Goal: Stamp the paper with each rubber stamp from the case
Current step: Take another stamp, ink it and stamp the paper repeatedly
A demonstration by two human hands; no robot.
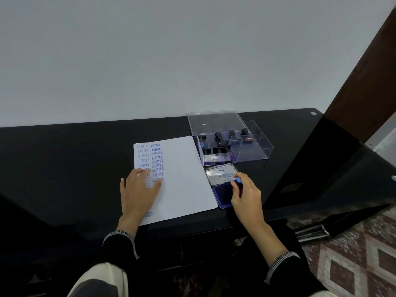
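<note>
left hand (137, 189) lies flat, fingers spread, on the paper (184, 179), covering part of the blue stamped words; only "sample", "fragile", "air mail" read clearly. right hand (246, 194) pinches a stamp (238, 180) over the open ink pad (222, 195); only its blue knob shows, the rest is hidden by fingers. clear case (252, 151) behind the pad holds more stamps (220, 139), labels too small to read. all on a black table (64, 163).

Head-worn view, down over table (64, 159)
</note>
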